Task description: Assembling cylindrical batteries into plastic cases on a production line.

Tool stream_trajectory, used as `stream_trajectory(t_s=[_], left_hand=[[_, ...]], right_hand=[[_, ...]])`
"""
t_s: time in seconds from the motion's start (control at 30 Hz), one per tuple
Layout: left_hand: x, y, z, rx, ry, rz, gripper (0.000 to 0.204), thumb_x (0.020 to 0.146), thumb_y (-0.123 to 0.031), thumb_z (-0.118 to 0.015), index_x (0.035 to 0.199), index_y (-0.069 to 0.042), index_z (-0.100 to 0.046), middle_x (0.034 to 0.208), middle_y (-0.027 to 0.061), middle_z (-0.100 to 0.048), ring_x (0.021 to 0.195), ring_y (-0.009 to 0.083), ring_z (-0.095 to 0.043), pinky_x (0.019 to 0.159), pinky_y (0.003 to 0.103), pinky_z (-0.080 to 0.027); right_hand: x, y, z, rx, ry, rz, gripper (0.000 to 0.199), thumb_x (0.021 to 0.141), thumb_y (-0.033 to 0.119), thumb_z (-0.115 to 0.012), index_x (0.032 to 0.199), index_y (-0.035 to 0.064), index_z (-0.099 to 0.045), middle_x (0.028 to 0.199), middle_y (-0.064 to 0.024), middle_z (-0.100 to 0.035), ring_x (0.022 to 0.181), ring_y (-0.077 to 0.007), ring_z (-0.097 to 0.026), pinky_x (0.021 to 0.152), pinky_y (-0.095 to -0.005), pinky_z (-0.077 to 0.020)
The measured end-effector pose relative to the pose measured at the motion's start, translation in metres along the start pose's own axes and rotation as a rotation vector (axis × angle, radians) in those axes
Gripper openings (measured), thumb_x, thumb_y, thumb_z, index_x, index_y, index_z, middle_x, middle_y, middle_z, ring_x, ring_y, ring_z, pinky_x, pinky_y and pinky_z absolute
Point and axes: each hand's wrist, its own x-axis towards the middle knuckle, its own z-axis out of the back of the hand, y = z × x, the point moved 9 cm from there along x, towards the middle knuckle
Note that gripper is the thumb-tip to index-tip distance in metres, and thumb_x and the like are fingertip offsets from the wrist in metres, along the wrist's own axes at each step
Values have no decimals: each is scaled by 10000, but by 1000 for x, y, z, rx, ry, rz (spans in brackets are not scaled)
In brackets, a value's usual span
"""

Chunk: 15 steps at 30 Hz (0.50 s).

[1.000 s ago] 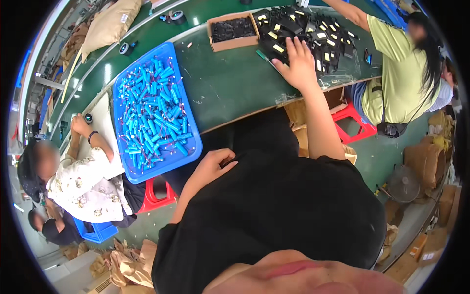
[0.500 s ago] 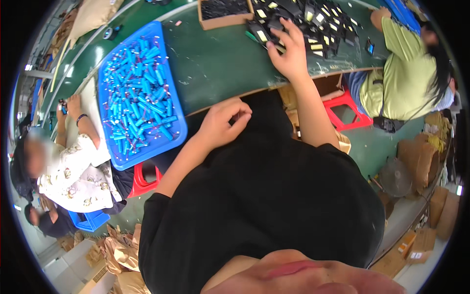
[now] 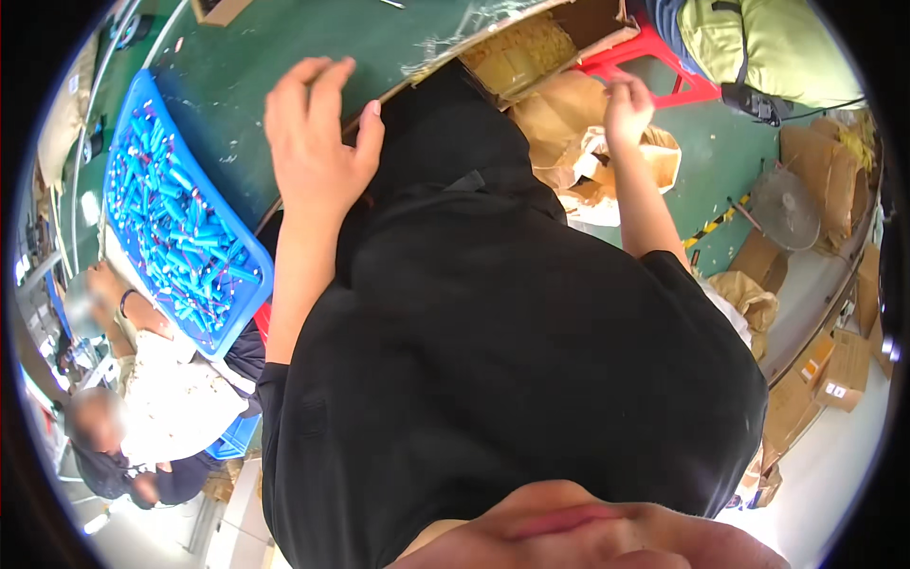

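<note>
My left hand (image 3: 318, 133) hangs palm down over the near edge of the green table (image 3: 242, 62), its fingers spread and nothing in it. A blue plastic tray (image 3: 254, 261) heaped with blue cylindrical cells (image 3: 175, 223) with thin wires stands to its left, apart from the hand. Low on my right, my right hand (image 3: 627, 109) is above the rim of an open brown paper bag (image 3: 559, 119). Its fingers are curled in; whatever they may hold is hidden. Pale scraps (image 3: 590, 156) show in the bag's mouth.
A cardboard box with yellowish contents (image 3: 517, 57) and a red stool (image 3: 654, 62) are beyond the bag. One co-worker in light green (image 3: 787, 47) is at the right, another in a white patterned top (image 3: 185, 389) at the left. A fan (image 3: 785, 209) stands farther right.
My right hand has left the pile of black parts on the table and come down to the paper bag. My left hand has uncurled and moved forward over the table edge. The view has shifted right.
</note>
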Motion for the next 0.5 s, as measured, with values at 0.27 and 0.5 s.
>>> stream_trajectory(t_s=[0.27, 0.5], left_hand=[[9, -2, -50, 418, 283, 64, 857, 846, -453, -799, 1576, -159, -461, 1628, 178, -420, 1505, 409, -394, 1179, 651, -312], [17, -13, -67, 356, 352, 12, 811, 807, -53, -686, 1579, -49, -437, 1620, 199, -432, 1463, 451, -424, 1211, 541, -334]], right_hand=[[-162, -42, -54, -610, 980, 130, 306, 866, 242, -700, 1108, 56, -730, 1107, -178, -724, 1070, -389, -679, 954, -483, -543], [-140, -208, 40, -975, 867, 172, 537, 837, 167, -686, 1372, 134, -652, 1536, -77, -561, 1440, -375, -473, 1182, -535, -388]])
